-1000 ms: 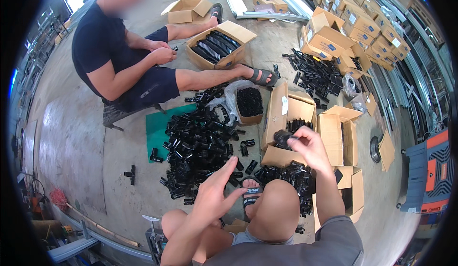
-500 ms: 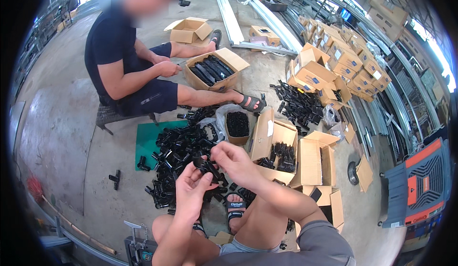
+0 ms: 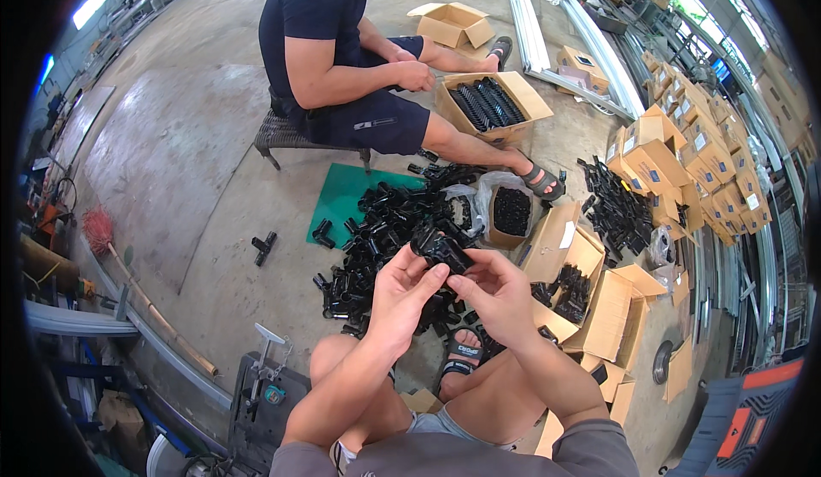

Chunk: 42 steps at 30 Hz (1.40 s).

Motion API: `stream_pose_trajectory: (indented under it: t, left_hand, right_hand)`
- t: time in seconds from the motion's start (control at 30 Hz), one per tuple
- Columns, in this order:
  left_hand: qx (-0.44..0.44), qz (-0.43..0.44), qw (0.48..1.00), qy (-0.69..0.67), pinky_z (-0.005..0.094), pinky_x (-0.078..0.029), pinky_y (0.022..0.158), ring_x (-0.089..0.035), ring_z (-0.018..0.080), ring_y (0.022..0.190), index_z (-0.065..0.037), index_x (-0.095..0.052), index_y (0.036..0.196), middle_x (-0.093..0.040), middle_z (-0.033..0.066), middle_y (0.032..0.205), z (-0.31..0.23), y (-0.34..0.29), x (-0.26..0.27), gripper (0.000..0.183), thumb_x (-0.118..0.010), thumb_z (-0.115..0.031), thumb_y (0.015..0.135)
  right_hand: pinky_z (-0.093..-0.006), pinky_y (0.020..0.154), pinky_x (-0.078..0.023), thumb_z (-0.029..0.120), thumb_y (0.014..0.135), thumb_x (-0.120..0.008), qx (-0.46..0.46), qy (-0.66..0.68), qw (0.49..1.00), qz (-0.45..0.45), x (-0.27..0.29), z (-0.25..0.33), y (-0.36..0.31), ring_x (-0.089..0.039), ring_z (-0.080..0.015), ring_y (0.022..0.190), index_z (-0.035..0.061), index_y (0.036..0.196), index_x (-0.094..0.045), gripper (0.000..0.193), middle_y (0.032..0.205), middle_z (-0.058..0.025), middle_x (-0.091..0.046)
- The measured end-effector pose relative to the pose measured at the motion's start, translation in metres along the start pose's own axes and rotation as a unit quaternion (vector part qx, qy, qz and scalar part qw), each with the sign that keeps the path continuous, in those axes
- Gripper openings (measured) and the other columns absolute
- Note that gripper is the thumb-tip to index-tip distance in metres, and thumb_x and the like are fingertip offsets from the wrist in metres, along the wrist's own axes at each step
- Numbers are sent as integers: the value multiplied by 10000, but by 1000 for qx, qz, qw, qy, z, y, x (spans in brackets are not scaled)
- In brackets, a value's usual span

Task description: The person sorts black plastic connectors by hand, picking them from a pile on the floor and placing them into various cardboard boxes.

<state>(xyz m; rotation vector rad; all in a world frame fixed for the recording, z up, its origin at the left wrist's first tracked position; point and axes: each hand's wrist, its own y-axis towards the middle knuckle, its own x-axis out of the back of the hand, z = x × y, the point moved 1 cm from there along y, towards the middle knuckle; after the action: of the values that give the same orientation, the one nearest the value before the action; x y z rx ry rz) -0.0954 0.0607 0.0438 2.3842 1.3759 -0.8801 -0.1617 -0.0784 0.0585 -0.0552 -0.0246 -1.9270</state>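
In front of me I hold a glossy black pipe joint (image 3: 446, 253) up between both hands. My left hand (image 3: 402, 297) is closed round its left side, thumb on the near face. The fingers of my right hand (image 3: 496, 296) pinch its right end. Fingers cover part of the joint, so its full shape is hard to make out. Below and beyond my hands spreads a heap of similar black joints (image 3: 385, 212), partly on a green mat (image 3: 327, 193). One T-shaped joint (image 3: 265, 248) lies apart on the floor to the left.
Across from me a person (image 3: 329, 67) sits on a woven stool (image 3: 295, 133) by a carton (image 3: 540, 106) of black parts. Open cartons (image 3: 556, 246) stand at my right, with stacked boxes (image 3: 710, 156) beyond. A long-handled broom (image 3: 154, 310) lies left; a grey-orange case (image 3: 740, 430) stands lower right.
My right hand has come down onto the joint and now grips its right end; before, it was raised just beside it. The view has swung left.
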Motion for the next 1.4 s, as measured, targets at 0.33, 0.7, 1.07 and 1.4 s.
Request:
stream_pose_trajectory:
  t: [0.33,0.7,1.07,1.4]
  left_hand:
    - [43,-27,998,-49,279,-517,913,-651,127,1050,-34,-592,1281,-695,90,1178,8,5,-4,384,-708,-41,914]
    - [58,54,995,61,293,-529,926,-645,129,1064,-4,-625,1292,-686,86,1193,6,1,0,458,-747,25,851]
    - [12,122,974,188,342,-550,966,-653,155,1062,30,-571,1342,-692,122,1170,9,-6,-2,557,-761,57,819]
    - [-107,95,945,294,365,-565,938,-697,221,1063,1,-577,1337,-710,160,1164,0,-11,-16,604,-803,25,778]
  right_hand:
    - [-277,767,-584,-26,858,-724,201,-117,972,-32,6,0,-12,-705,-177,926,-27,1124,-678,269,1098,-125,-698]
    - [-258,764,-529,-4,883,-701,139,-82,987,13,22,-4,-8,-654,-135,927,-1,1154,-694,272,1085,-108,-676]
    - [-288,857,-518,50,845,-774,132,80,980,125,51,-14,2,-602,-141,984,-2,1308,-595,498,1147,-60,-573]
    - [-285,881,-516,105,832,-804,107,71,991,38,43,-2,-8,-633,-143,1001,-36,1292,-578,531,1118,-68,-653]
